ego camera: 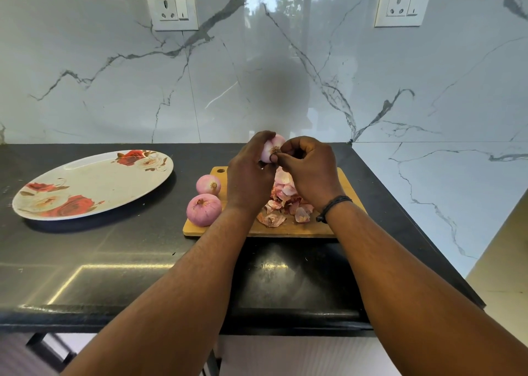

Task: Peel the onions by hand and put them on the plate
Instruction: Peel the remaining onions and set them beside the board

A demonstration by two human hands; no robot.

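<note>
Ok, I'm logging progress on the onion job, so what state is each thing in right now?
held onion: peeled, gripped in left hand, right hand pinching at its root end
two onions by the board's left edge: peeled, not plated
plate: no onions on it
cutting board: carrying a pile of skins

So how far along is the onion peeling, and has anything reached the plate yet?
Roughly midway. A pile of peels lies on the cutting board, and two onions at its left edge look peeled. The left hand holds a third onion while the right hand picks at its root end. The plate holds no onions yet.
</note>
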